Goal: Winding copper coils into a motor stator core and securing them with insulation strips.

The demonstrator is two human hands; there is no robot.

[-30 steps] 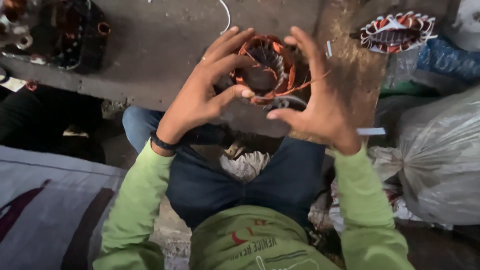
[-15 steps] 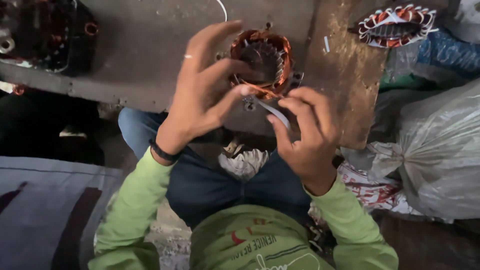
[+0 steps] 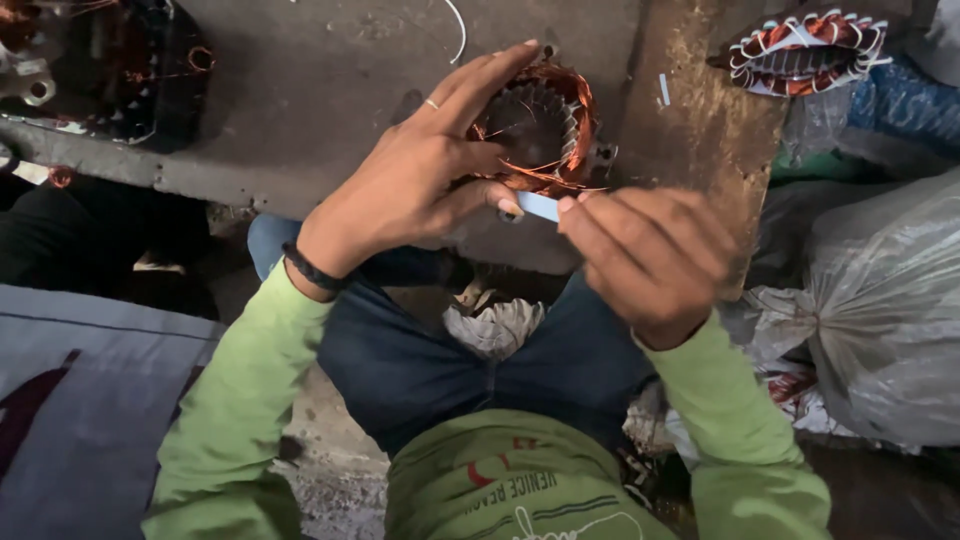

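Since half a second ago the right hand [image 3: 655,255] has dropped to four o'clock of the copper-wound stator [image 3: 540,130], pinching a pale blue strip [image 3: 538,206]. The left hand [image 3: 420,185] grips the stator, held over the workbench [image 3: 300,90]; another wound stator [image 3: 805,50] lies at two o'clock.

Dim, soft daylight with a wide-angle bend at the edges

Flat light falls from above onto the grey slab [image 3: 300,90] at upper centre, leaving no hard shadows; the upper left and lower right corners sink into murk. The plastic sack [image 3: 880,320] at right shows faint sheen. Both hands are slightly soft with motion blur, and the frame edges curve.
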